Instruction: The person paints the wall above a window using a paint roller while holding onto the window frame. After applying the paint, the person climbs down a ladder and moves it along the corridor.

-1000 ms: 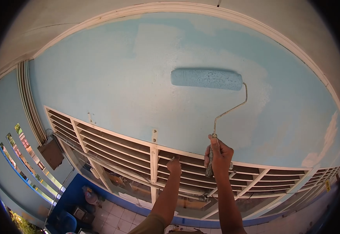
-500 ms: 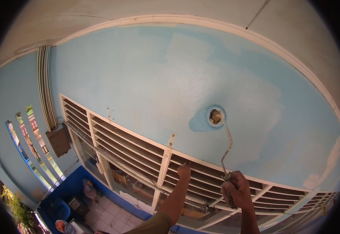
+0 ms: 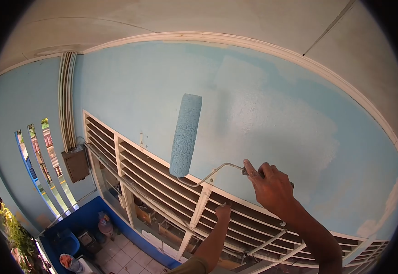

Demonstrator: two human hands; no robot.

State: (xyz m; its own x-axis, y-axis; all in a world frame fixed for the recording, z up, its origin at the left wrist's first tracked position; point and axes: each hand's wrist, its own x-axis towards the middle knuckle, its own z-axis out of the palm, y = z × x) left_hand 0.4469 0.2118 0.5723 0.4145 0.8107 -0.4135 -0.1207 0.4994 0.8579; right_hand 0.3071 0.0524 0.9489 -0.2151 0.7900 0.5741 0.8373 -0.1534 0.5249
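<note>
Currently the paint roller (image 3: 186, 134) is up in front of the light-blue wall (image 3: 139, 86), its nap sleeve loaded with blue paint and standing nearly upright, leaning slightly to the right at the top. A soft shadow lies on the wall to the right of the sleeve, apart from it, so the sleeve appears to be off the surface. From the lower end, a bent wire frame (image 3: 215, 171) runs right to the handle, which the right hand (image 3: 274, 189) is clamped around, its index finger pointing up past the wire. Lower down, the left hand (image 3: 223, 211) is curled up against the slats of the cream louvred vent (image 3: 158, 169); whether it grips a slat, I cannot tell. Behind the roller, a paler, glossy patch of paint (image 3: 285, 132) spreads across the wall, with uneven edges. Cream moulding (image 3: 199, 35) borders the wall along the ceiling. Farther left, vertical conduits (image 3: 66, 105) drop to a brown box (image 3: 75, 165) beside tall slotted openings. Below are a dark-blue lower wall and a tiled floor (image 3: 121, 255).
</note>
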